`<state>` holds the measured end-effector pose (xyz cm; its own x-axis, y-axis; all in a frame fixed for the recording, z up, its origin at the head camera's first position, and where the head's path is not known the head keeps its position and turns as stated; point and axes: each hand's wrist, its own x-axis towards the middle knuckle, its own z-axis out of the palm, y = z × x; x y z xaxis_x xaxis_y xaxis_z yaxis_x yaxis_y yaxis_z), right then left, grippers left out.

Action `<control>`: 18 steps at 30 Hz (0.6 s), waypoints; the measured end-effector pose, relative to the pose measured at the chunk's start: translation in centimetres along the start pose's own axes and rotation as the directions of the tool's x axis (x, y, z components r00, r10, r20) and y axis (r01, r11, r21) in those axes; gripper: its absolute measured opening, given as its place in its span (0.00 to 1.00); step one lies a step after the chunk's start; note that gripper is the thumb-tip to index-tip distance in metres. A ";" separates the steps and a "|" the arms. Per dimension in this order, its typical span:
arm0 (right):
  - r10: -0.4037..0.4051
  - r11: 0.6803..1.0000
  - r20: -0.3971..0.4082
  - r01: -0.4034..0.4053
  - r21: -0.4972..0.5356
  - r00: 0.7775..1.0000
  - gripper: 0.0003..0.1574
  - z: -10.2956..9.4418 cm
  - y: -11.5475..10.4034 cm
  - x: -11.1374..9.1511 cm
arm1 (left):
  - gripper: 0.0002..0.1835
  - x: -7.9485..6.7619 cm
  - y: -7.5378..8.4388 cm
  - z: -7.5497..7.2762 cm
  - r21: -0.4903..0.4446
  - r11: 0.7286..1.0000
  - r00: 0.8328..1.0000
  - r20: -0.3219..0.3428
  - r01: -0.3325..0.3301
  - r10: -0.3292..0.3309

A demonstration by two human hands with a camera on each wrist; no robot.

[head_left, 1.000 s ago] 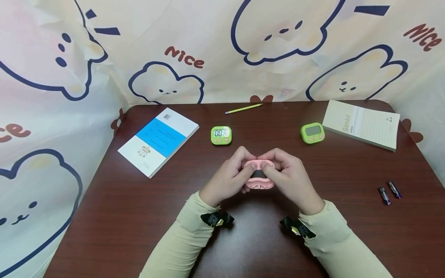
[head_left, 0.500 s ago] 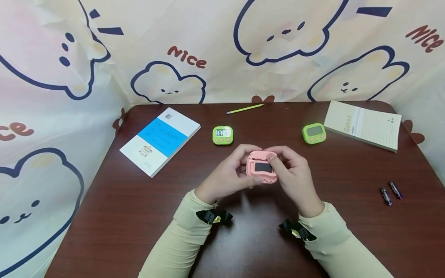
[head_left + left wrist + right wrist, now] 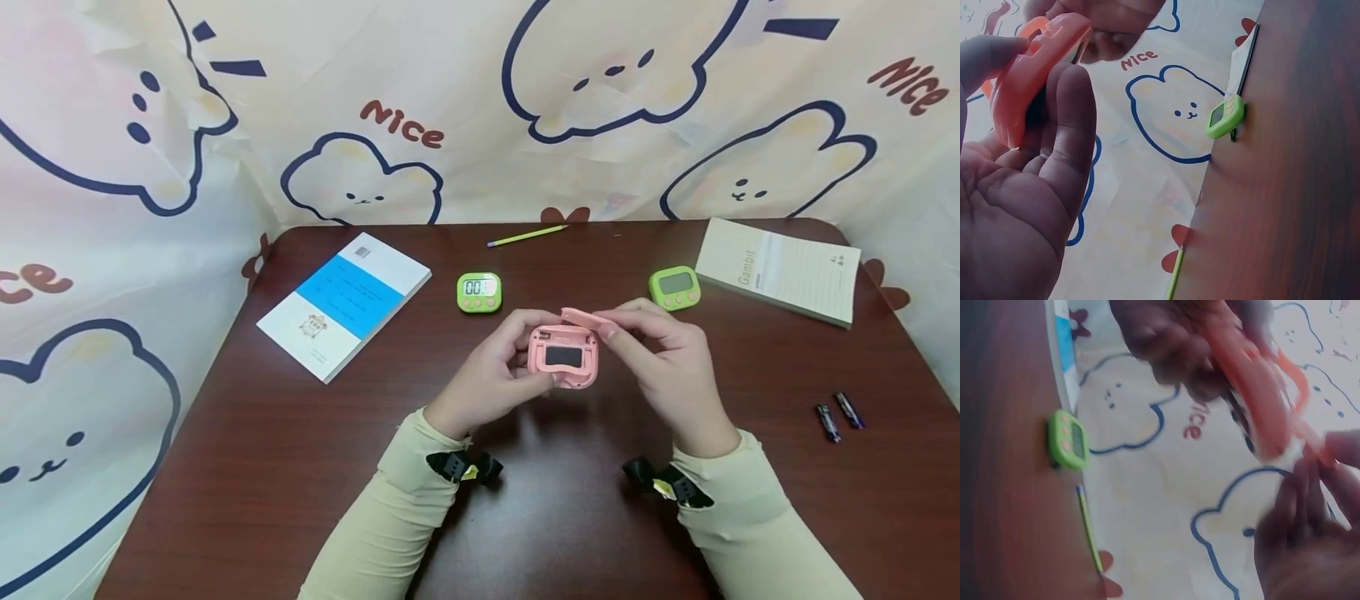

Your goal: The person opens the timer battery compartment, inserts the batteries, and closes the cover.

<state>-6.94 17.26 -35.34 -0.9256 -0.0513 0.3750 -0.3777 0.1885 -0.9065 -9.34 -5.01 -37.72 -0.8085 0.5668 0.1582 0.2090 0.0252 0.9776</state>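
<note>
My left hand (image 3: 491,379) grips a pink digital timer (image 3: 579,380) by its left side, with the thumb along the lower edge. The timer's back faces up, showing a dark rectangle and an uncovered battery slot near the top. My right hand (image 3: 671,367) pinches a pink battery cover (image 3: 581,317), tilted just above the timer's top edge. In the left wrist view the timer (image 3: 1013,106) appears edge-on between thumb and fingers. The right wrist view is blurred, though the cover (image 3: 1313,440) shows between my right fingertips.
Two small batteries (image 3: 828,423) lie at the right. Behind the hands stand a green timer with lit digits (image 3: 479,293) and another with a blank screen (image 3: 675,288). A blue-and-white book (image 3: 345,304), a pencil (image 3: 527,236) and a notepad (image 3: 780,271) lie farther back.
Both hands first held the timer; it has tilted to show its back more fully. My right hand has lifted the battery cover off the slot and moved right and slightly up.
</note>
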 end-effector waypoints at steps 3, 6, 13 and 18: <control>0.062 0.996 0.012 -0.061 -0.060 0.998 0.13 -0.8 -0.3 0.1 | 0.32 0.0 0.0 -0.1 0.001 1.000 1.000 -0.005 0.004 -0.003; 0.109 0.987 -0.004 -0.109 -0.118 0.994 0.14 -1.5 -0.3 0.0 | 0.32 -0.1 0.0 -0.2 -0.003 1.000 1.000 -0.013 0.014 -0.014; 0.137 0.955 -0.023 -0.138 -0.263 0.990 0.12 -3.4 0.8 -0.4 | 0.32 -0.1 0.2 -0.3 -0.014 1.000 0.999 -0.029 0.028 -0.028; 0.165 0.910 0.035 -0.139 -0.392 0.986 0.12 -4.6 2.0 -0.4 | 0.32 -0.1 0.4 -0.6 -0.019 0.999 0.999 -0.024 0.038 -0.038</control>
<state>-7.23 22.12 -36.40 -0.9756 -0.0535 0.2131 -0.2057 0.5629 -0.8005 -9.46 -5.54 -37.30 -0.8290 0.5453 0.1238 0.1678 0.0314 0.9853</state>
